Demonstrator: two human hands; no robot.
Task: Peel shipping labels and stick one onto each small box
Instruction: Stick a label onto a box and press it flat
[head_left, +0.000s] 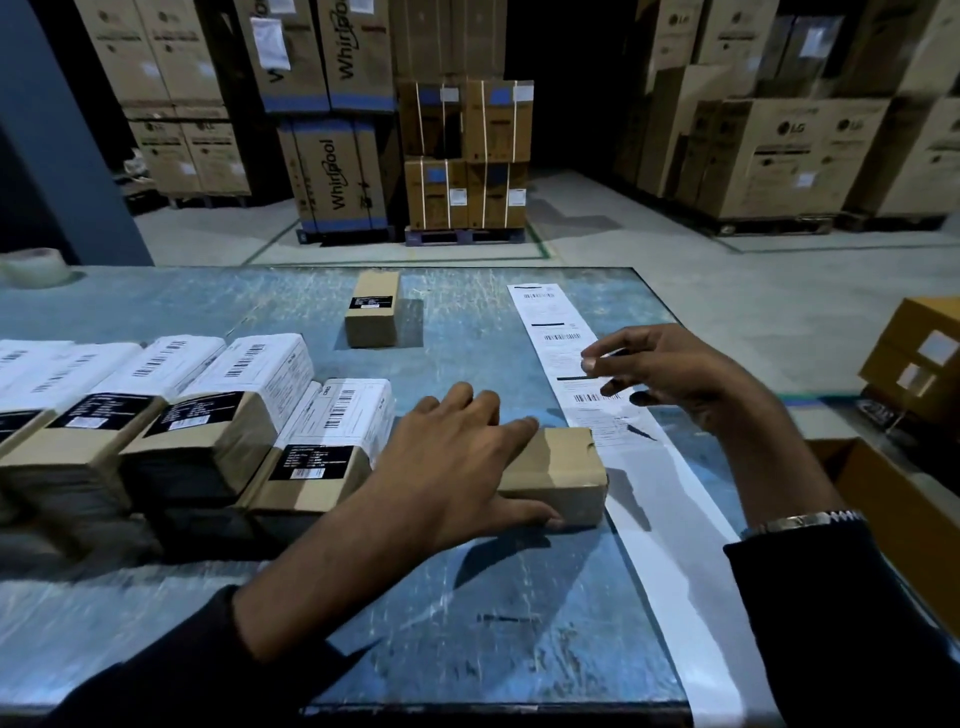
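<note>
Left hand (457, 462): fingers spread flat, pressing on the bare box (558, 475) near the worktop's (467, 623) middle.
Right hand (675, 374): fingers loosely curled above the label strip (561, 353), pinching nothing I can see.
Strip: runs along the right edge, far corner to near corner.
Labelled boxes (208, 415): packed by the left edge.
Spare box (374, 312): near the far edge, unlabelled on top.
Risk: a label likely tears or curls onto itself if peeled fast; it may land crooked if the box slides.

Left hand (457, 457) palm down, fingers spread and nearly straight, thumb stretched toward the right. Right hand (680, 379) raised beyond it, fingers loosely curled, thumb and forefinger tips close together, wristband on wrist.
</note>
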